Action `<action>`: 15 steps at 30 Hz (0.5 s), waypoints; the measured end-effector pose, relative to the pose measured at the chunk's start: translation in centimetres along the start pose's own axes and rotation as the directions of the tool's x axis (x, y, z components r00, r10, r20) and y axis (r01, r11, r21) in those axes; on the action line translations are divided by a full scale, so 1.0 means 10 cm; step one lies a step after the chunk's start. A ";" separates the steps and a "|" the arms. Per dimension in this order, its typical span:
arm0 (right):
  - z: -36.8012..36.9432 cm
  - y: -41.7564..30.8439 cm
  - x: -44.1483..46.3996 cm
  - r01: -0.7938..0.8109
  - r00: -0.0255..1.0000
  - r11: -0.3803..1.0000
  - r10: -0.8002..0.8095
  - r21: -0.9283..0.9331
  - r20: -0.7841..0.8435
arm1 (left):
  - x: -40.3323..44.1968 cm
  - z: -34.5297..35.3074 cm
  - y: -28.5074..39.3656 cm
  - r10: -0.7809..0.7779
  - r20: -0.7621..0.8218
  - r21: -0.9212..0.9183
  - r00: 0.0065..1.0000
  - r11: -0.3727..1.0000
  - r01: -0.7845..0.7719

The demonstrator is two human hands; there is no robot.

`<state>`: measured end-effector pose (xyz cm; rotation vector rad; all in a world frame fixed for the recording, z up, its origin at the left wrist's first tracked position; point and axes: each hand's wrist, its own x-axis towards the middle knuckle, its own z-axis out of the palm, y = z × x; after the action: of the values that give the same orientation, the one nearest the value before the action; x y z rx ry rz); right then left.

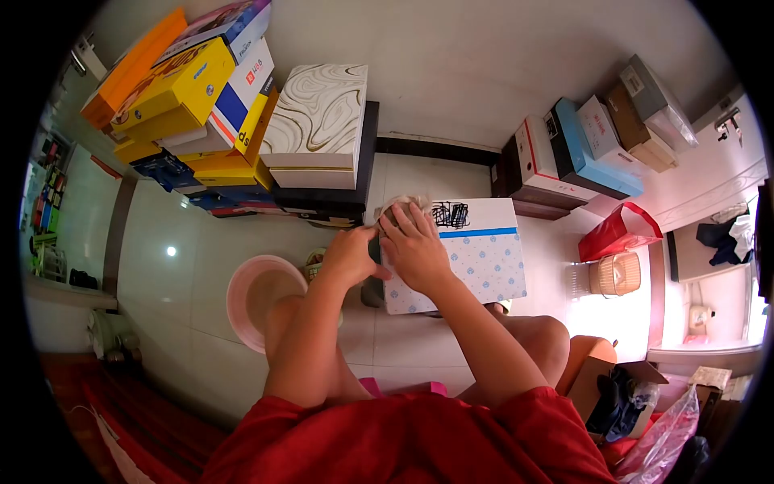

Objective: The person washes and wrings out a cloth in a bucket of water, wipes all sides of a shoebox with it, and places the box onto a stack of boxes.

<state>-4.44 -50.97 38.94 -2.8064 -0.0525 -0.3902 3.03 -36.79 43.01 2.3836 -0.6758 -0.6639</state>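
Note:
A white box with a blue stripe and small blue prints (pixel 484 262) is in front of me, with black scribble near its far edge. My right hand (pixel 415 246) lies with fingers spread on a beige cloth (pixel 405 203) at the box's far left corner. Beside it, my left hand (pixel 352 256) is at the box's left side, thumb apart; its fingertips are near the cloth, and whether they pinch it is unclear. A pink basin (pixel 248 294) with cloudy contents stands on the floor to the left.
Stacked shoe boxes (pixel 181 89) and a marbled box (pixel 316 117) stand at the back left. More boxes (pixel 564 153) line the back right. A red bag (pixel 619 234), a wicker basket (pixel 617 274) and an open carton (pixel 592 387) are on the right.

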 end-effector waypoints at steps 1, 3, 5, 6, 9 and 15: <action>-0.02 -0.01 -0.05 0.015 1.000 1.000 -0.015 0.008 -0.002 | 0.01 0.01 0.00 -0.003 0.016 0.001 1.000 1.000 0.003; -0.04 -0.03 -0.14 0.016 1.000 1.000 -0.016 0.019 -0.024 | 0.00 0.01 0.00 0.012 0.013 -0.029 1.000 1.000 -0.011; -0.03 -0.04 -0.17 0.016 0.999 0.999 -0.015 0.030 -0.046 | -0.02 0.01 0.01 0.025 0.012 -0.057 1.000 0.998 -0.025; -0.01 -0.05 -0.16 -0.003 0.999 0.999 0.005 0.045 -0.052 | -0.03 0.00 0.01 0.011 0.012 -0.052 1.000 0.999 -0.011; -0.01 0.00 -0.17 -0.109 0.991 0.993 0.111 0.037 -0.071 | -0.04 0.04 -0.01 0.002 -0.012 -0.045 1.000 0.999 -0.002; -0.08 0.43 -0.30 -0.386 0.914 0.919 0.368 -0.085 -0.170 | -0.03 0.00 0.02 -0.061 0.050 -0.089 0.997 0.994 0.066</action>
<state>-7.20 -55.30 37.59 -2.7991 0.5570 -0.5214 2.72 -36.72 43.20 2.3205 -0.5791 -0.7633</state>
